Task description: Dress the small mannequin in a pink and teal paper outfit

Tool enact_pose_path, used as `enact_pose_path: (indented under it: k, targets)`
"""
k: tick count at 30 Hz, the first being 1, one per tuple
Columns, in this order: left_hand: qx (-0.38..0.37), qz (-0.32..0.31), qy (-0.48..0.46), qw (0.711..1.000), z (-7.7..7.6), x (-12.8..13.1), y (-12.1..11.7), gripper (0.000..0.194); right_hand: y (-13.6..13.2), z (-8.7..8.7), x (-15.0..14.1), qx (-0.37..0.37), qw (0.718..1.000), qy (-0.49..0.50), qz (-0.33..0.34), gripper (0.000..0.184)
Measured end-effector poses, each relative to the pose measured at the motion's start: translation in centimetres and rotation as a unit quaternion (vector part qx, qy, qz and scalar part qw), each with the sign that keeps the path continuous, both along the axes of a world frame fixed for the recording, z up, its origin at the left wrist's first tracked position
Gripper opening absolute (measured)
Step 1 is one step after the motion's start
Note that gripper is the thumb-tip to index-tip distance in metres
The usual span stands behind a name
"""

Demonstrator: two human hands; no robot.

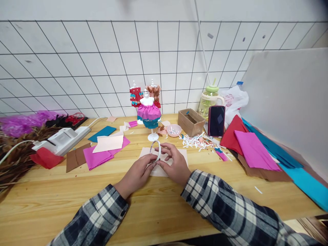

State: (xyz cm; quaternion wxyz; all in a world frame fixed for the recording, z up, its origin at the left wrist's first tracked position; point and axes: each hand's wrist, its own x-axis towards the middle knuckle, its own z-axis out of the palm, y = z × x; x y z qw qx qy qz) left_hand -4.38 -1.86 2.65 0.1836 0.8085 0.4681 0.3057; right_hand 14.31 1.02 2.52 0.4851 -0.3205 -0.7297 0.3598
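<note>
A thin white ring, which looks like a roll of tape point(160, 150), stands on edge between my two hands. My left hand point(139, 172) pinches its lower part with thumb and finger. My right hand point(176, 163) grips it from the other side, thumb at the bottom and fingers curled near the top. Below them a pale pink sheet of paper point(183, 156) lies flat on the wooden table point(148, 201), partly hidden by my hands. Just behind stands a small white dress form point(149, 112) wearing a pink and teal ruffled dress.
Two more dressed forms point(135, 95) stand behind. Folded coloured papers point(102, 159) and a power strip point(64, 140) lie left. To the right are paper scraps point(196, 141), a pink dish point(174, 130), a wooden box point(191, 122), a phone point(216, 121), a bottle point(208, 100) and stacked papers point(256, 150).
</note>
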Motion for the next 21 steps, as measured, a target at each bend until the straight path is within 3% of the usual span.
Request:
enact_pose_path:
  k: [5, 11, 21]
  targets:
    - [-0.010, 0.012, -0.001, 1.000, -0.1, -0.1, -0.1, 0.024, 0.0, -0.1, -0.1, 0.010, 1.000, -0.002, -0.011, 0.042]
    - [-0.004, -0.030, 0.010, 0.999, 0.9, 0.2, 0.0, 0.020, -0.3, 0.1, 0.1, 0.026, 1.000, 0.001, 0.009, 0.063]
    - [0.025, -0.053, 0.078, 0.995, 1.2, 0.1, 0.1, 0.015, 0.0, 0.5, 0.3, 0.031, 0.999, -0.024, -0.009, 0.041]
